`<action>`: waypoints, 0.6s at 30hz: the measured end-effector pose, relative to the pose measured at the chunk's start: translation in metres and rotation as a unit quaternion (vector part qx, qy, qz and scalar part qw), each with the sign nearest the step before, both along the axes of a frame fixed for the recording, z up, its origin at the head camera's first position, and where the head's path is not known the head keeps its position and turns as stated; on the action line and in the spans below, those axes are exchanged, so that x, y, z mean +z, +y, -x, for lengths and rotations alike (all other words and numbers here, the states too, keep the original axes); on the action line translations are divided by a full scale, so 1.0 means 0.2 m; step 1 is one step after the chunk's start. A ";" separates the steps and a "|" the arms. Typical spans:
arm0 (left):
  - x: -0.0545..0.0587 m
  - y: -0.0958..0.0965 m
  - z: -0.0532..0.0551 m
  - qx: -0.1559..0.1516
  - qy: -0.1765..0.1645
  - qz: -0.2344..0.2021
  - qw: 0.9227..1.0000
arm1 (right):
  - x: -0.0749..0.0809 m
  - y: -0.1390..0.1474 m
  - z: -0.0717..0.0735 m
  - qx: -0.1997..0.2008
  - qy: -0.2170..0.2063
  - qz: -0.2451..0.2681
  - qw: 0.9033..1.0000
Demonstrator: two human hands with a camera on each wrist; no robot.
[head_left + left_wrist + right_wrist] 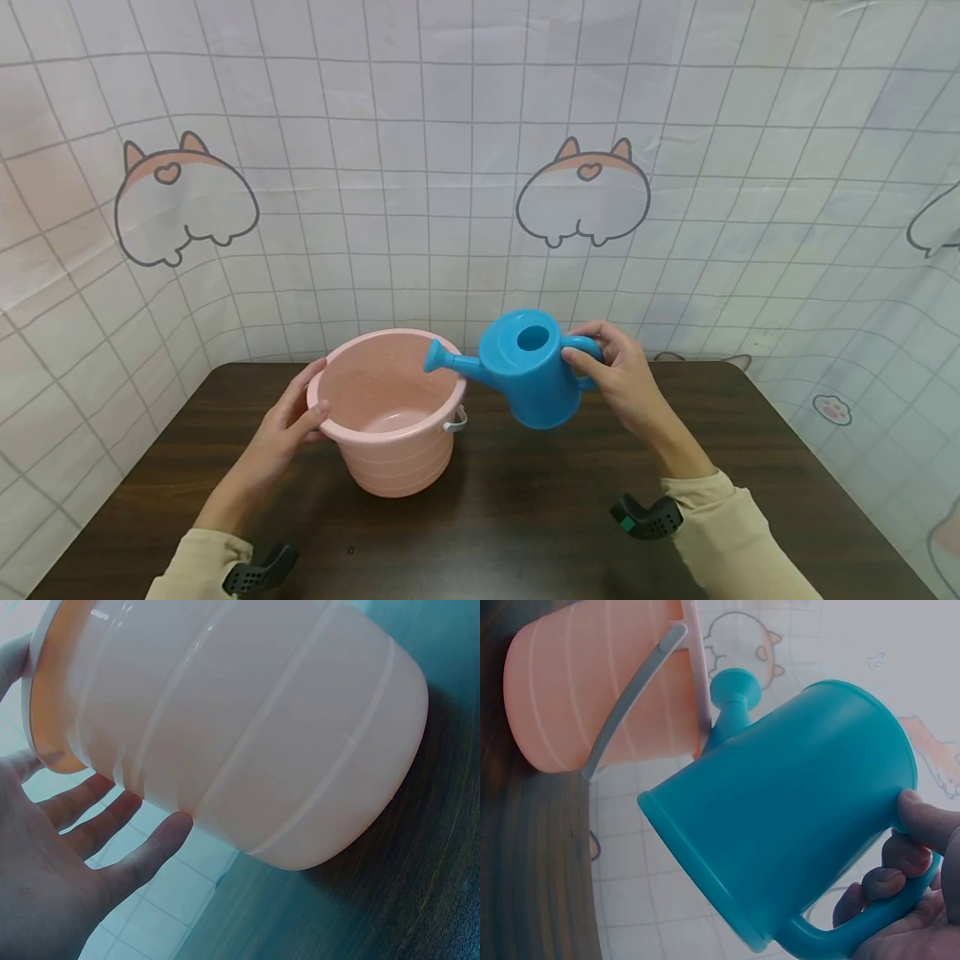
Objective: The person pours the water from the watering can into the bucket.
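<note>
A pink bucket (pixel 397 462) stands on the dark wooden table, its mouth facing up. My left hand (pixel 288 412) grips it at the left side of the rim; in the left wrist view the fingers (pixel 161 840) lie against its ribbed outer wall. My right hand (pixel 618 367) holds a blue watering can (pixel 536 383) by its handle, raised above the table to the right of the bucket. The can tips slightly left, and its spout head (pixel 437 357) reaches over the bucket's right rim. No water shows from the spout.
The dark table (pixel 540 508) lies beneath both hands. Behind and at the sides hangs a white grid-patterned cloth (pixel 450 167) with cartoon dog prints. A grey handle (pixel 634 697) hangs down the bucket's side.
</note>
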State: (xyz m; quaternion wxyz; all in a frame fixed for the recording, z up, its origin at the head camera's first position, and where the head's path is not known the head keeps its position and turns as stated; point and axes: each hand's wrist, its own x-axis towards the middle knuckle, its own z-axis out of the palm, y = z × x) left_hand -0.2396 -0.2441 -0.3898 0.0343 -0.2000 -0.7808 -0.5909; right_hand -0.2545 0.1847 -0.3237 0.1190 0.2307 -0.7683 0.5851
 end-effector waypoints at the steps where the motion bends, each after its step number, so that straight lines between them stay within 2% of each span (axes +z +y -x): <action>1: 0.00 0.00 0.00 0.000 -0.001 0.000 1.000 | 0.00 0.00 0.00 0.000 0.001 -0.002 1.000; 18: -0.01 0.00 0.01 0.000 -0.011 0.006 1.000 | 0.02 0.00 0.00 0.001 0.004 -0.010 1.000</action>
